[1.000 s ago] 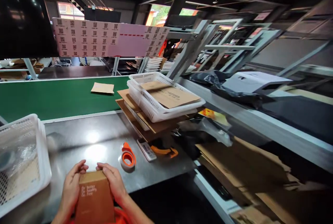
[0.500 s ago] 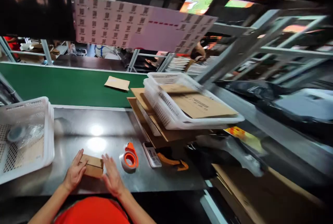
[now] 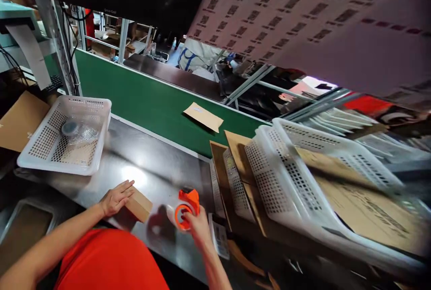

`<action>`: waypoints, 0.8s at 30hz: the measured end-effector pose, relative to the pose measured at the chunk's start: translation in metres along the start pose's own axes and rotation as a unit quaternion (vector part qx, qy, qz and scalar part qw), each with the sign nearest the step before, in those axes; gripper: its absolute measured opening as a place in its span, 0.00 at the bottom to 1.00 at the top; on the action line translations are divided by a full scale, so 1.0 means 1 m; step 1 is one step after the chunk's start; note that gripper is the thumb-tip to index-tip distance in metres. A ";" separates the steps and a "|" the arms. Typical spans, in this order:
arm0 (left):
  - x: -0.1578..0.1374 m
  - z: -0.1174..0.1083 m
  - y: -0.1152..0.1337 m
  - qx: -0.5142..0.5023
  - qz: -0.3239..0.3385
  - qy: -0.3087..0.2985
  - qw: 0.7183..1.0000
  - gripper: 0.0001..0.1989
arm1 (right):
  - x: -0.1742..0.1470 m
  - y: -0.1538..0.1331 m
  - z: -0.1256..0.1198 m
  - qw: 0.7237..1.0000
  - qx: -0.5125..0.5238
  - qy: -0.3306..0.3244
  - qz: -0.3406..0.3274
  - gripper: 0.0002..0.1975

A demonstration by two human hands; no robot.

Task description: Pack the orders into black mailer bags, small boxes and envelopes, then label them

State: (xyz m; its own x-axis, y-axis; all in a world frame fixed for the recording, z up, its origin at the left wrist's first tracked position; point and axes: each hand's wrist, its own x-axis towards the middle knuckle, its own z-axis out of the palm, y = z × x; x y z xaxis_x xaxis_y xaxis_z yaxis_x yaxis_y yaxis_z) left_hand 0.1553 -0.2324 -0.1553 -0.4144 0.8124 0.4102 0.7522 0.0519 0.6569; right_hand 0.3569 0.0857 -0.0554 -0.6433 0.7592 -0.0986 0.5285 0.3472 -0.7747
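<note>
In the head view a small brown cardboard box (image 3: pixel 139 204) sits on the metal table. My left hand (image 3: pixel 117 198) lies against the box's left end, fingers stretched out along it; its thumb is hard to make out. To the right, my right hand (image 3: pixel 197 222) grips an orange tape dispenser (image 3: pixel 189 198), with fingers in its round hub. The dispenser carries a roll of clear tape and is held over the table, casting a shadow, apart from the box.
A white perforated basket (image 3: pixel 101 146) with bubble wrap stands at the left. More white baskets (image 3: pixel 269 182) and cardboard sheets (image 3: pixel 249 169) are stacked at right. A handheld device (image 3: pixel 220 236) lies near my right wrist. A kraft envelope (image 3: pixel 204 117) lies on the green belt (image 3: pixel 144 97).
My right hand has left the box and taken hold of the tape dispenser, lifting it. My left hand stays at the box. The camera view has turned left and tilted.
</note>
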 end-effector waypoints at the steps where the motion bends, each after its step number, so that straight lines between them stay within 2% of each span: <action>1: 0.000 -0.001 0.002 -0.002 0.002 0.001 1.000 0.25 | -0.008 -0.014 0.000 0.998 0.022 -0.028 -0.049 0.26; 3: 0.001 -0.004 0.005 -0.004 0.008 -0.001 1.000 0.25 | -0.025 -0.041 0.008 0.976 0.039 -0.089 -0.197 0.33; 5: 0.004 -0.008 0.009 -0.004 0.004 -0.009 1.000 0.26 | -0.038 -0.061 0.025 0.921 0.000 -0.127 -0.369 0.37; 7: 0.009 -0.013 0.015 -0.013 -0.019 -0.020 1.000 0.26 | -0.044 -0.071 0.043 0.866 -0.076 -0.127 -0.478 0.39; 9: 0.014 -0.017 0.021 -0.036 -0.044 -0.032 0.998 0.27 | -0.044 -0.071 0.057 0.834 -0.137 -0.116 -0.521 0.41; 11: 0.018 -0.022 0.029 -0.081 -0.068 -0.039 0.994 0.25 | -0.040 -0.067 0.062 0.823 -0.165 -0.113 -0.532 0.41; 12: 0.020 -0.024 0.034 -0.108 -0.091 -0.027 0.990 0.24 | -0.038 -0.065 0.062 0.821 -0.169 -0.113 -0.534 0.41; 14: 0.022 -0.027 0.045 -0.158 -0.181 0.061 0.969 0.23 | -0.037 -0.062 0.059 0.819 -0.160 -0.111 -0.539 0.42; 16: 0.023 -0.029 0.058 -0.185 -0.294 0.171 0.922 0.25 | -0.038 -0.062 0.056 0.823 -0.142 -0.108 -0.539 0.43; 17: 0.024 -0.030 0.065 -0.211 -0.348 0.193 0.893 0.27 | -0.039 -0.063 0.055 0.826 -0.136 -0.106 -0.536 0.43; 18: 0.026 -0.031 0.072 -0.256 -0.396 0.185 0.862 0.29 | -0.041 -0.064 0.055 0.828 -0.135 -0.104 -0.534 0.44; 19: 0.029 -0.031 0.078 -0.318 -0.433 0.152 0.830 0.30 | -0.042 -0.065 0.055 0.830 -0.136 -0.104 -0.531 0.44; 21: 0.037 -0.031 0.089 -0.455 -0.476 0.084 0.748 0.31 | -0.044 -0.067 0.056 0.830 -0.142 -0.110 -0.528 0.45; 22: 0.041 -0.030 0.093 -0.506 -0.486 0.071 0.710 0.32 | -0.044 -0.068 0.057 0.829 -0.146 -0.115 -0.527 0.45; 24: 0.050 -0.028 0.097 -0.550 -0.494 0.084 0.668 0.32 | -0.043 -0.069 0.056 0.830 -0.154 -0.126 -0.521 0.45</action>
State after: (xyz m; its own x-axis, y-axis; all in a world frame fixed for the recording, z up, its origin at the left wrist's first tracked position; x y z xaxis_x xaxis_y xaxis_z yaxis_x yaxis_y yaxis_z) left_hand 0.1934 -0.2034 -0.0530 -0.5509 0.6160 -0.5631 -0.7243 -0.0176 0.6893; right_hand 0.3168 -0.0017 -0.0330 -0.9149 -0.1673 0.3675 -0.2963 0.8965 -0.3295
